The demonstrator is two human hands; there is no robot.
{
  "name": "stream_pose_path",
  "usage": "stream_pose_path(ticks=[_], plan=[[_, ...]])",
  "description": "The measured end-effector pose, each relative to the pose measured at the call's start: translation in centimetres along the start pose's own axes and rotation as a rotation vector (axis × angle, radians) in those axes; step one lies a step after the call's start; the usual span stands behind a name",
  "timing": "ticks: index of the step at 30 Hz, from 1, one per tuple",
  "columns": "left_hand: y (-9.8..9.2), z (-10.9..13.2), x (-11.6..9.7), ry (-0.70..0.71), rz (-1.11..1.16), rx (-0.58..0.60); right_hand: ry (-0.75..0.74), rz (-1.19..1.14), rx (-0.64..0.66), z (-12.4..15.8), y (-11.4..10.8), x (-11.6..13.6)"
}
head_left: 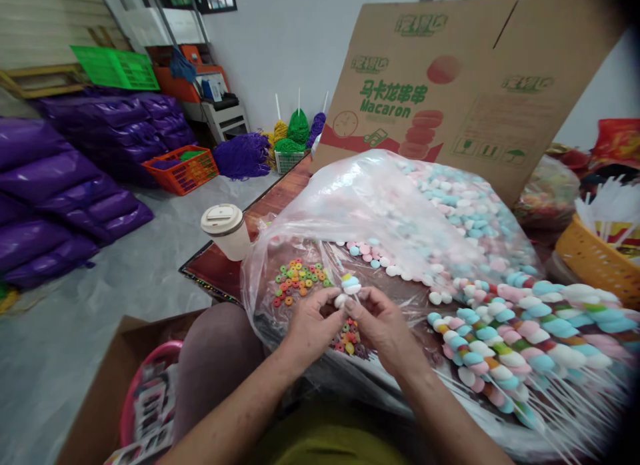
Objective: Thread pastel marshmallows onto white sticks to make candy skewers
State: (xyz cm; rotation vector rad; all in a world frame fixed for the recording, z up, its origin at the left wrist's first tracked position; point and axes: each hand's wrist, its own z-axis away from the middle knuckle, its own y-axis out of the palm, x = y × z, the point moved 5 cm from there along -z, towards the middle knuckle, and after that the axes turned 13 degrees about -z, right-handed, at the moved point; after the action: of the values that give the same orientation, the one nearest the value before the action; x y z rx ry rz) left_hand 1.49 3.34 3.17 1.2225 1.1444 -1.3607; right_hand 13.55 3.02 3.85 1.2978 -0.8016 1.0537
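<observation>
My right hand [384, 324] is closed, pinching a thin skewer just below its threaded sweets. A blue and white marshmallow [351, 284] sits near the tip, with a small yellow piece above it. Between the closed thumb and fingers of my left hand [316, 322] is a white marshmallow [341, 300], right beside the skewer; whether the skewer pierces it I cannot tell. Coloured cereal rings [300, 276] lie behind my left hand, and more rings [350, 338] lie below my fingers. Finished marshmallow skewers [505, 338] are piled to the right.
A clear plastic bag [345, 192] full of pastel marshmallows [465, 205] spreads over the table, before a large cardboard box [450, 72]. A lidded cup [227, 233] stands at the left edge. An orange basket [590, 258] is at right; below left, a pink basin [131, 392] holds packets.
</observation>
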Motion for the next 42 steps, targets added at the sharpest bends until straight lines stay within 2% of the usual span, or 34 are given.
stream_pose_path(ticks=[2, 4, 6, 8, 11, 15, 17, 20, 23, 26, 29, 31, 34, 42], plan=[[0.2, 0.1, -0.2, 0.016, -0.016, 0.072, 0.006, 0.007, -0.025, -0.1, -0.1, -0.1], [0.1, 0.1, 0.1, -0.08, 0.075, 0.122, 0.039, -0.047, -0.037, -0.1, -0.4, -0.2], [-0.4, 0.0, 0.6, -0.207, 0.161, 0.082, 0.045, -0.085, -0.025, 0.1, -0.4, 0.0], [-0.7, -0.2, 0.8, -0.257, 0.172, 0.022, 0.018, -0.073, 0.005, 0.3, -0.2, 0.3], [-0.3, -0.2, 0.5, -0.223, 0.169, 0.049, -0.035, -0.002, 0.042, 0.4, 0.4, 0.3], [0.3, 0.3, -0.4, -0.166, 0.199, 0.148, -0.052, 0.013, 0.015, 0.2, 0.5, -0.2], [0.3, 0.6, -0.9, -0.119, 0.16, 0.158, -0.042, 0.003, 0.009, 0.0, 0.6, -0.5], [-0.1, 0.6, -1.1, -0.065, 0.093, 0.091, -0.037, 0.006, 0.011, 0.0, 0.7, -0.3], [-0.5, 0.4, -0.5, -0.129, 0.148, 0.002, -0.065, 0.111, 0.019, 0.7, 0.4, 0.6], [-1.3, 0.1, 0.0, -0.204, 0.226, -0.128, -0.137, 0.416, 0.052, 2.4, -0.4, 1.7], [-2.1, -0.1, -0.1, -0.207, 0.22, -0.215, -0.285, 0.745, 0.121, 4.4, -0.9, 2.2], [-2.3, -0.2, -0.3, -0.165, 0.161, -0.246, -0.365, 0.875, 0.143, 5.1, -0.9, 2.1], [-2.2, 0.0, -0.6, -0.122, 0.048, -0.273, -0.408, 1.001, 0.126, 5.3, -0.7, 1.7], [-1.8, 0.4, -0.5, -0.059, -0.134, -0.253, -0.43, 1.075, 0.099, 5.0, -0.7, 1.7]])
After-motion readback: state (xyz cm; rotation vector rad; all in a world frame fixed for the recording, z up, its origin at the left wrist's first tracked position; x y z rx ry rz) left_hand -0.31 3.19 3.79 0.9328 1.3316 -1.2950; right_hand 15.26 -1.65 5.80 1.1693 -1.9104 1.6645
